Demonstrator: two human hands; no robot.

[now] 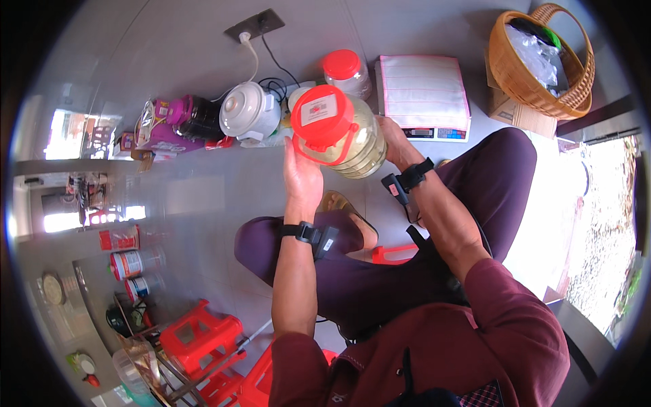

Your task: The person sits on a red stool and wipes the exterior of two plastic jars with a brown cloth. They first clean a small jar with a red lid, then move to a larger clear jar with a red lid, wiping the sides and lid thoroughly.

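A large clear jar with a red screw lid and a red carrying handle is held up between my two hands, tilted with its lid towards me. Pale yellowish contents show through its ribbed wall; what they are I cannot tell. My left hand supports the jar on the lid side, its fingers partly hidden behind it. Against the opposite side rests my right hand, its fingertips also out of sight. A second jar with a red lid stands just behind. Next to it a digital scale carries a folded white cloth with pink edging.
Left along the wall are a white electric cooker and a dark jar with a purple lid. Cords hang from a wall socket. A wicker basket sits on a cardboard box. Red plastic stools are lower left.
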